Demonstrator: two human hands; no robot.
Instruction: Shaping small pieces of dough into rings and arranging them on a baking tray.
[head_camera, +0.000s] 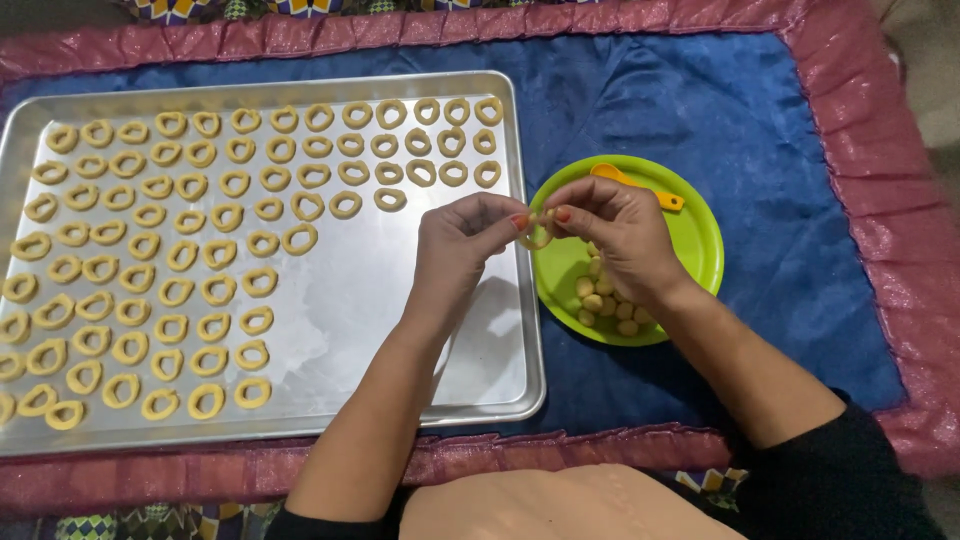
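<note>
Dough ring pinched between left hand and right hand fingertips, wrists raised above tray

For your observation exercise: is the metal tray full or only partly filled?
Partly filled: dough rings cover the metal tray leftward; its right part is bare.

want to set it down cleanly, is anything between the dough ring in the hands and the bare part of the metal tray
Nothing visible. Both hands hold the pale yellow dough ring over the right edge of the silver metal baking tray, whose bare patch lies just below and left of it.
</note>
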